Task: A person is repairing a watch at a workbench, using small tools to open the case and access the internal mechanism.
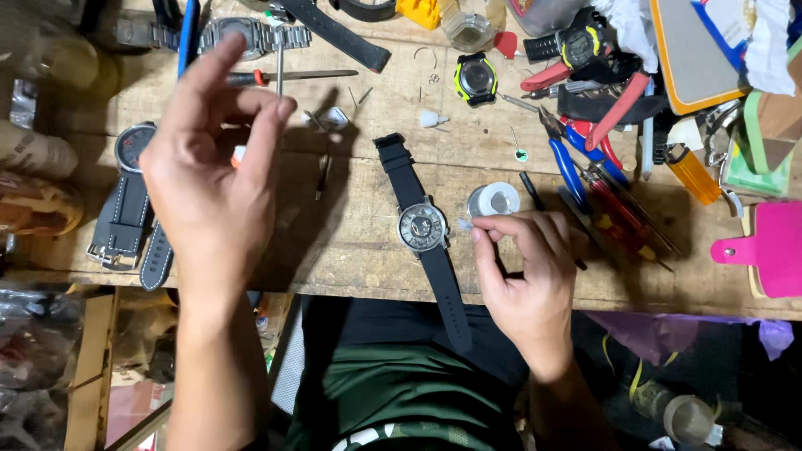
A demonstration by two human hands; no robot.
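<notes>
A wristwatch [422,226] with a black strap lies face down on the wooden bench, its case back off and the movement showing. My right hand [526,267] rests just right of the case, thumb and forefinger pinching a tiny pale part [464,224] next to the watch. My left hand [213,171] is raised above the bench at the left, fingers loosely spread and holding nothing. A round metal case back [493,200] sits just above my right hand.
Blue-handled pliers [568,163] and red-handled tools [614,125] lie at the right, with a yellow lighter [692,171] and a pink tool [764,246]. More watches [476,79] [129,196], a screwdriver [288,77] and a metal bracelet [251,35] clutter the far bench.
</notes>
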